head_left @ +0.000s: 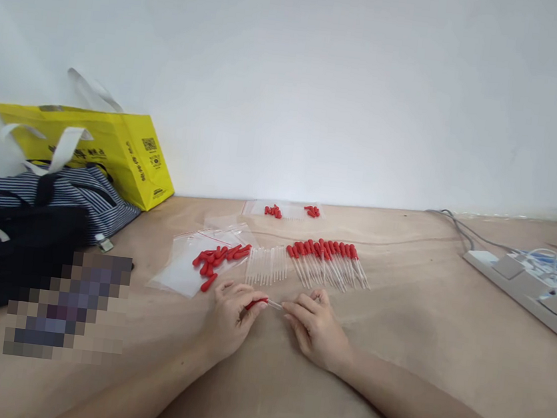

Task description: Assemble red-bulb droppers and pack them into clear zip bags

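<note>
Between thumb and fingers, my left hand (233, 314) pinches a red rubber bulb (256, 303). A thin clear tube (275, 304) runs from the bulb to the fingertips of my right hand (318, 327), which are closed on it. Beyond my left hand, loose red bulbs (215, 255) lie on clear zip bags (182, 262). Several bare clear tubes (266, 266) lie side by side at the middle. To their right is a row of tubes with red bulbs on their ends (326, 251).
More red bulbs (273, 211) lie on a plastic bag near the wall. A yellow bag (133, 159), a striped bag (73, 196) and a black bag (26, 261) stand at the left. A white power strip (524, 297) with cables lies at the right. A blurred patch covers something at the left front.
</note>
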{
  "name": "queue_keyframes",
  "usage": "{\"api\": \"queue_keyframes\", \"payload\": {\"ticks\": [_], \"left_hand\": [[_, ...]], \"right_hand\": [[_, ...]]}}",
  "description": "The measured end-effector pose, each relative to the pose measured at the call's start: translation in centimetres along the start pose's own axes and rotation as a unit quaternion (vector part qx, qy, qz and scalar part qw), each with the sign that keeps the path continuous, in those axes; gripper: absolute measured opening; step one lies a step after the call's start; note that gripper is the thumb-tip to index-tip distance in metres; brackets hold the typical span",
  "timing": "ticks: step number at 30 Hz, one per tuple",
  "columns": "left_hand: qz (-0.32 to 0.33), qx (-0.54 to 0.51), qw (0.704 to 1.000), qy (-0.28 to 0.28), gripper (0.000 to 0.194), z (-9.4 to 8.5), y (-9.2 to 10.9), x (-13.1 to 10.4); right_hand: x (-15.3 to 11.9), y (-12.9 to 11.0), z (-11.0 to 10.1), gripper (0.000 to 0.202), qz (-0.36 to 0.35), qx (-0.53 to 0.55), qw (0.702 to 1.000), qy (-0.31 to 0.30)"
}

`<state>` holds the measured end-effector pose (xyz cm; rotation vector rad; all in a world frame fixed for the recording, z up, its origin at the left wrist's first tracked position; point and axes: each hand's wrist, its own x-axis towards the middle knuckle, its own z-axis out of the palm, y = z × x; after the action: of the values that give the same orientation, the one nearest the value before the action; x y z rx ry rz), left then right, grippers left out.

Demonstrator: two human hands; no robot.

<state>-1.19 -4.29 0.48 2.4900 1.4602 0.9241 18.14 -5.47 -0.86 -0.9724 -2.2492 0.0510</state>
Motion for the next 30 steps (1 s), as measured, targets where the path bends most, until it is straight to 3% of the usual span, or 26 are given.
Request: {"api": "queue_keyframes", "payload": {"ticks": [6,10,16,26,30], "left_hand": [[0.05,-0.003,0.999,-0.006,0.017,-0.2,0.5,-0.3],[0.062,-0.006,0.998,0.009,0.015,-0.1,1.1,-0.5],[0.088,-0.015,0.996,0.018,0.014,0.0,1.7,-0.8],[0.082,-0.017,0.996,-0.013,0.011,-0.3,1.3,-0.2],[0.109,-0.01,0.994,0.006,0.008,-0.7,0.9,0.0]], "right_hand": [[0.4,0.6,-0.9,0.028,-0.087,-0.055,0.994,0.039],[0.5,0.6,-0.9,0.027,-0.109,-0.083,0.988,0.071],[0.6,0.2,-0.7,0.024,-0.113,-0.068,0.987,0.092],[0.9,0.3,-0.7,0.021,-0.064,-0.031,0.996,0.059],[0.9,0.5,-0.9,0.021,-0.052,-0.022,0.997,0.05]]}}
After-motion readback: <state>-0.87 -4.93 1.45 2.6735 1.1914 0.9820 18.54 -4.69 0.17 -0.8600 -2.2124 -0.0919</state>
